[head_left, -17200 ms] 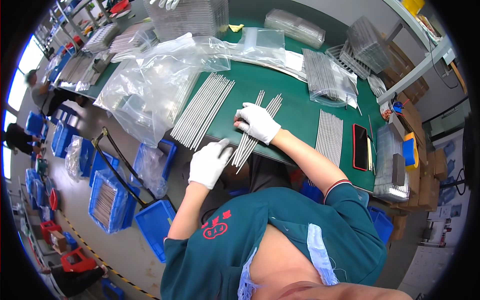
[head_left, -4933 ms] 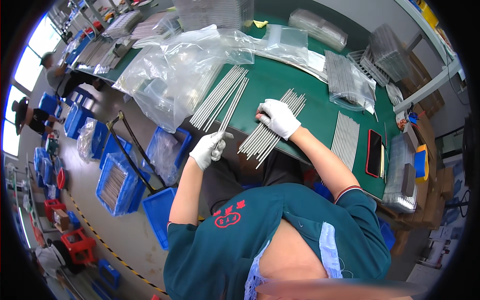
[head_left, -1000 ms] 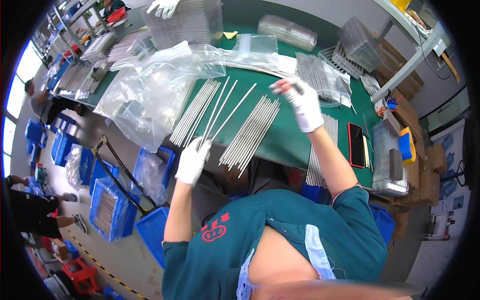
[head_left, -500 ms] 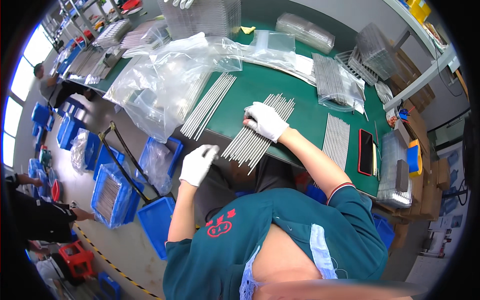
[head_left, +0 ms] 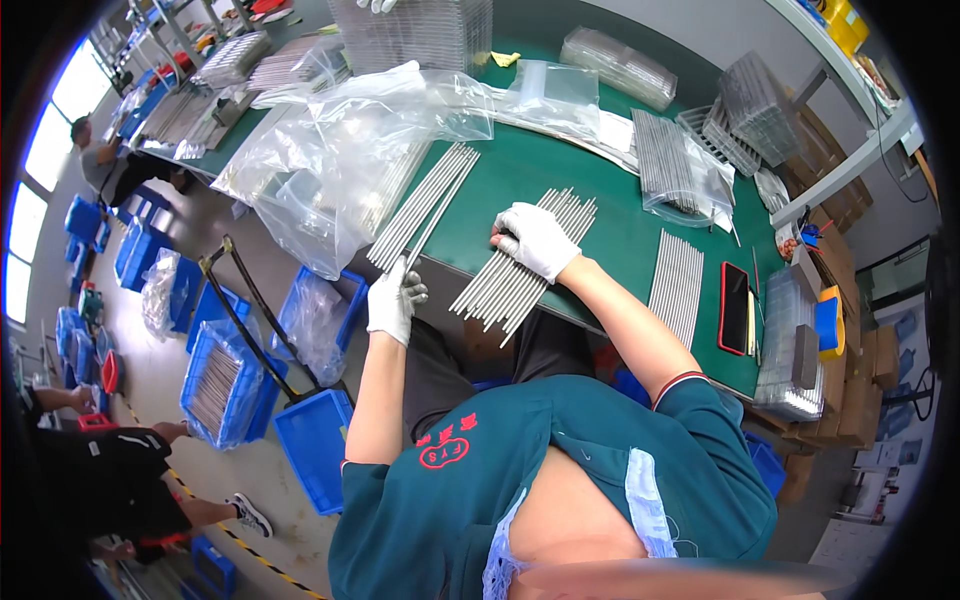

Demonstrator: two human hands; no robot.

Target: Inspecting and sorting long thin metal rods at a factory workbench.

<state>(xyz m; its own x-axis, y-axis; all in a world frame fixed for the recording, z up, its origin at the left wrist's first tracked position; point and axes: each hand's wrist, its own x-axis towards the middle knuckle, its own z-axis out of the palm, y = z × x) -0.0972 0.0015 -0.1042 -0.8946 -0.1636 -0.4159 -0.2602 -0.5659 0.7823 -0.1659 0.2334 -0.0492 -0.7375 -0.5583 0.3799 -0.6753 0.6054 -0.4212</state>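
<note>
Both my hands wear white gloves. My right hand (head_left: 537,242) lies curled over the middle bundle of thin silvery metal rods (head_left: 500,292), closed on it; the fingertips are partly hidden. The near ends of these rods overhang the table edge. My left hand (head_left: 394,302) is at the lower ends of a second group of metal rods (head_left: 424,203) on the left, fingers apart, the fingertips at the end of the rightmost rod. That rod lies slightly apart from the others. A third row of rods (head_left: 676,285) lies to the right of my right forearm.
The green table (head_left: 610,235) carries a large clear plastic bag (head_left: 350,140), bagged rods (head_left: 668,165) and a red-edged phone (head_left: 733,308). Clear trays (head_left: 620,66) stand along the back. Blue bins (head_left: 312,440) and a trolley handle (head_left: 240,305) are at left, with other people beyond.
My left hand has moved up to the ends of the left rods. The right hand has stayed on the middle bundle. A person at the far left has stepped.
</note>
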